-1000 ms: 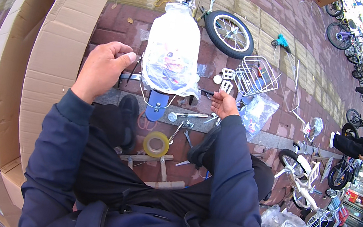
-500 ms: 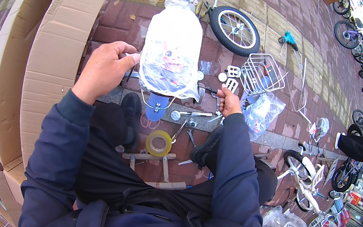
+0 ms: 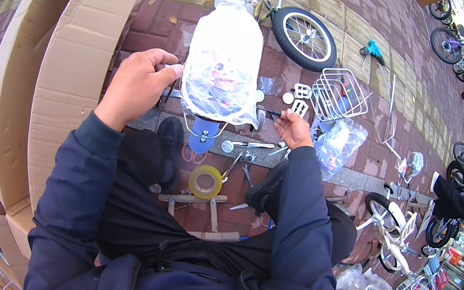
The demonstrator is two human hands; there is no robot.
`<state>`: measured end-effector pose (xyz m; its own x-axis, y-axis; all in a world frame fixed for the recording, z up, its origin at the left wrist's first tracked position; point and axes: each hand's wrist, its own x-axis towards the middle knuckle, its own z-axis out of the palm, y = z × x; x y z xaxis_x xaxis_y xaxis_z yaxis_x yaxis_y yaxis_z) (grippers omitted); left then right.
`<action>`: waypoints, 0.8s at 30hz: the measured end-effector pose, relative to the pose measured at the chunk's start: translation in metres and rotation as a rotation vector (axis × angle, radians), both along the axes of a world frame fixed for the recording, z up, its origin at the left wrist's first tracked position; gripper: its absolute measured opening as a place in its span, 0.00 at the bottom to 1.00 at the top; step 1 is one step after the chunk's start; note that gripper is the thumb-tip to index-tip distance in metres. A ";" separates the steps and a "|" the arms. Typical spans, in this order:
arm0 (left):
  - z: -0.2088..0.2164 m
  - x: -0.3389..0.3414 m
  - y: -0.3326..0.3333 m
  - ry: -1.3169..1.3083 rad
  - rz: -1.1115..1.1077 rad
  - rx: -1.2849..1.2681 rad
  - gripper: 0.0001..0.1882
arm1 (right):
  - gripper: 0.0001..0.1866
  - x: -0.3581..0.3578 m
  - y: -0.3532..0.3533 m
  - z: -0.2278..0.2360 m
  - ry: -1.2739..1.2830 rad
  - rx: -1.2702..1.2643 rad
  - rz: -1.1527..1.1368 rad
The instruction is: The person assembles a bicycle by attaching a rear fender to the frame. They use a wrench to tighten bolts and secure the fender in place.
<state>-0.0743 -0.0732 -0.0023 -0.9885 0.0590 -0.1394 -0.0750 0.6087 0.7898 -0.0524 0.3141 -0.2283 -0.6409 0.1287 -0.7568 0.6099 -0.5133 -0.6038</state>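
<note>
A white, plastic-wrapped bicycle part (image 3: 223, 59) with a cartoon print stands between my hands. Below its near end shows a blue mudguard (image 3: 204, 134) with a thin metal stay. My left hand (image 3: 142, 84) is at the part's left edge, thumb and forefinger pinched together. What it grips, if anything, is hidden; a thin dark piece (image 3: 169, 93) hangs just under the fingertips. On the other side, my right hand (image 3: 295, 131) pinches the outer end of a short black rod (image 3: 273, 112), which reaches to a fitting beside the wrapped part.
Cardboard boxes (image 3: 74, 73) stand at left. Rightward lie a spoked wheel (image 3: 304, 38), white pedals (image 3: 299, 107), a wire basket (image 3: 340, 96) and a plastic bag (image 3: 338, 146). Near my feet are a tape roll (image 3: 205, 181), wrenches (image 3: 246, 175) and a wooden stool (image 3: 214, 213). A white bicycle (image 3: 394, 226) lies farther right.
My right hand has turned at the rod, its fingers less curled than before. The left hand keeps its place at the wrapped part. The view has shifted slightly.
</note>
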 end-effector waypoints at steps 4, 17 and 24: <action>0.001 0.000 0.002 -0.007 0.011 0.027 0.16 | 0.17 0.000 -0.003 0.005 -0.181 0.304 0.126; -0.006 0.006 -0.018 -0.477 0.203 0.957 0.13 | 0.09 -0.040 -0.011 0.160 0.386 1.186 0.253; -0.006 0.021 -0.011 -0.595 0.147 1.259 0.12 | 0.07 -0.001 -0.079 0.305 0.740 1.088 0.394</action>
